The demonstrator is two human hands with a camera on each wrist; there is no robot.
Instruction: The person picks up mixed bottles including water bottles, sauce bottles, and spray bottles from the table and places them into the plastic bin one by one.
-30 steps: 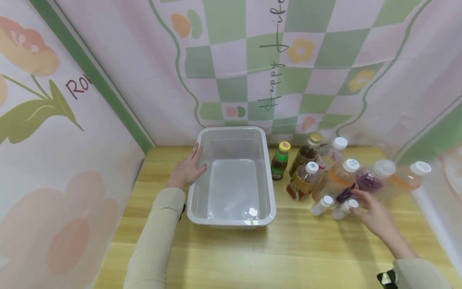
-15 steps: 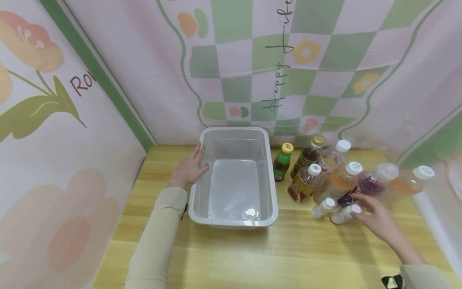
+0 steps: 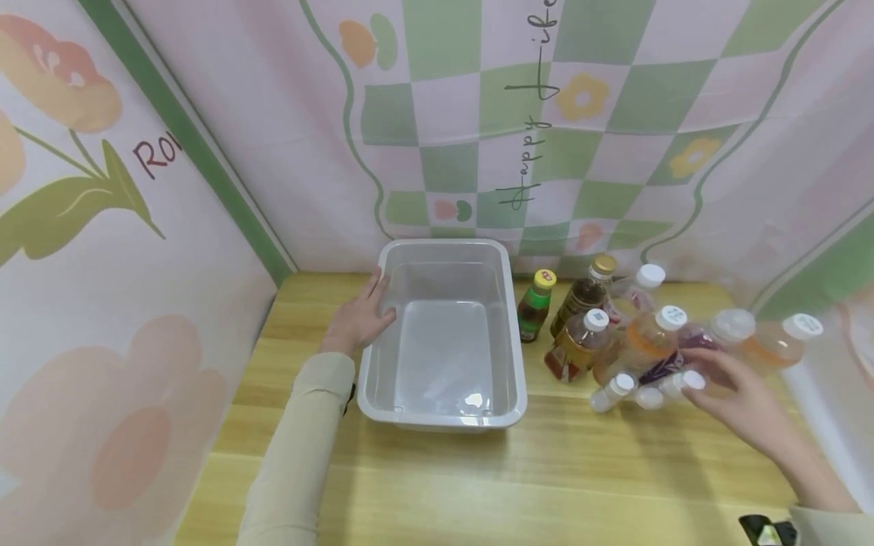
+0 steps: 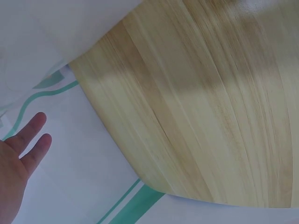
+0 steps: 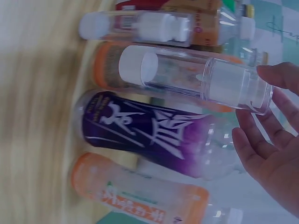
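My right hand pinches the capped end of a small clear bottle, which has a white base, between thumb and fingers. In the head view this bottle tilts with its base towards the left. Close beside it stands a matching small bottle. Behind these, in the right wrist view, are a purple-labelled bottle and an orange-banded drink bottle. My left hand rests on the left rim of a grey plastic tub, its fingers extended; in the left wrist view only part of this hand shows.
Right of the tub stand a green-labelled sauce bottle, a gold-capped dark bottle and an amber drink bottle. A patterned curtain hangs behind the wooden table. The table's rounded corner shows in the left wrist view.
My right hand has moved a little to the right and up with the small bottle, which tilts more now. My left hand stays on the tub's rim; the head view has shifted slightly.
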